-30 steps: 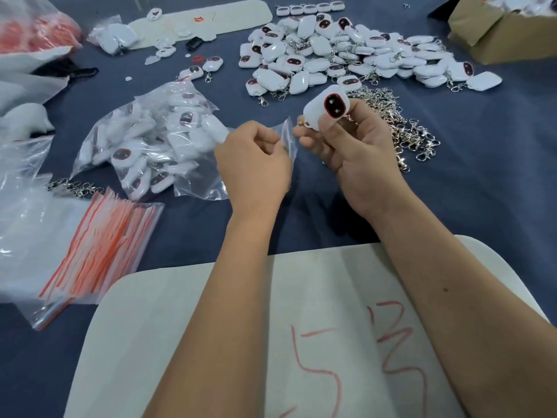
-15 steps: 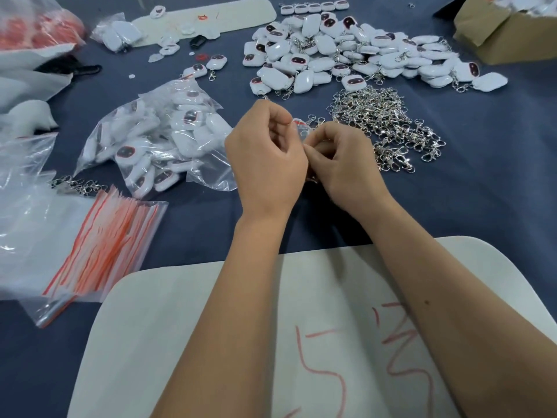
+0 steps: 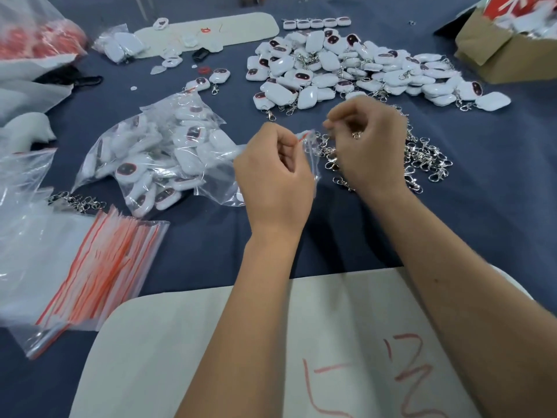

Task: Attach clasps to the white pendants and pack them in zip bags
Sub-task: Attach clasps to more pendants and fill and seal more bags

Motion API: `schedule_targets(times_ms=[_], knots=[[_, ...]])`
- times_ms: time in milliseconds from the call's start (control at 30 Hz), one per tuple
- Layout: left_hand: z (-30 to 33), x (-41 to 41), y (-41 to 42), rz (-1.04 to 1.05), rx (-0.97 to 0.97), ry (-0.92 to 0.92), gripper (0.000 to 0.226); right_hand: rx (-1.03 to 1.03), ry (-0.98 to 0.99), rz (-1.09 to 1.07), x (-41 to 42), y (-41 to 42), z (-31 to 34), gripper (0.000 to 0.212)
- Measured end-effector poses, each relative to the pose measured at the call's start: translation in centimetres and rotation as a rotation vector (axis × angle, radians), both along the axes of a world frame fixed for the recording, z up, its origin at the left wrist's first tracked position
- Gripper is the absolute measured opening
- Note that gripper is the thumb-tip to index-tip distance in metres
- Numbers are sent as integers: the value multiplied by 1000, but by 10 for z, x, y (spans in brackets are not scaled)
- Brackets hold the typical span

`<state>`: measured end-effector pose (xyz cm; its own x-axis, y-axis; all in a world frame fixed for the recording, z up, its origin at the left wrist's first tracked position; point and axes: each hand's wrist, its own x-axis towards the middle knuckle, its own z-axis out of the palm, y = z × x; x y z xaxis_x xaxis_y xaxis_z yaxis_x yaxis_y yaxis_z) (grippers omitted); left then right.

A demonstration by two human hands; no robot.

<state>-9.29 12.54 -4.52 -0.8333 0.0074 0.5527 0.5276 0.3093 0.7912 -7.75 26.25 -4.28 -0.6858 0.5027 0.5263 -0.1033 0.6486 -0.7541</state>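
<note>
Since half a second ago, both hands have been drawn apart: the right hand (image 3: 369,146) is now raised and shifted to the right over the clasps, while the left hand (image 3: 272,173) is kept close to where it was. A small zip bag (image 3: 310,146) is pinched by the curled fingers of the left hand at its red-striped mouth, which points up and to the right; its long axis runs downward from there, roughly upright, and the clear plastic hangs between the two hands. The pendant seen a second ago is no longer visible, and whether it lies inside the bag cannot be told. The right hand is curled with thumb and forefinger pressed together near the bag's mouth; what is pinched there is too blurred to tell. A ring is worn on one of its fingers.

On the blue worktop (image 3: 497,206), a heap of silver clasps (image 3: 425,155) is spread beneath and beside the right hand. Farther back, a large pile of white pendants (image 3: 346,73) with clasps attached is laid out. To the left, a big clear bag of pendants (image 3: 162,158) is lying on its side, and a stack of red-striped zip bags (image 3: 99,267) is lying nearer the front edge. A pale board with red marks (image 3: 211,357) is placed under the forearms, and a cardboard box (image 3: 494,55) stands at the far right.
</note>
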Motion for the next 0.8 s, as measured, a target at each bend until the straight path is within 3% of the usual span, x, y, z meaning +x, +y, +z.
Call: schedule_targets(times_ms=[133,200,267,333,500,567,633,733,800], knots=[[-8,-4,2,-78,-130,-124,14,472,-434,-198,-54,43,8,33],[-11,-5,2,-108,-206,-140,14,505,-738,-214,-72,59,8,42],[-13,-3,3,-137,-298,-134,13,490,-906,-186,-80,68,8,44],[-13,-3,3,-152,-354,-126,10,514,-857,-204,-82,74,7,44],[-11,-4,2,-166,-328,-182,9,445,-392,-188,-57,69,10,49],[-11,-5,1,-155,-319,-203,7,414,-250,-207,-45,59,18,40],[-10,-6,0,-130,-307,-197,6,178,-154,-160,-30,40,26,25],[-3,-6,0,-125,-171,-189,4,-303,-100,84,0,6,25,16],[1,-4,-1,-147,-63,-180,5,-438,-103,208,17,-11,15,8]])
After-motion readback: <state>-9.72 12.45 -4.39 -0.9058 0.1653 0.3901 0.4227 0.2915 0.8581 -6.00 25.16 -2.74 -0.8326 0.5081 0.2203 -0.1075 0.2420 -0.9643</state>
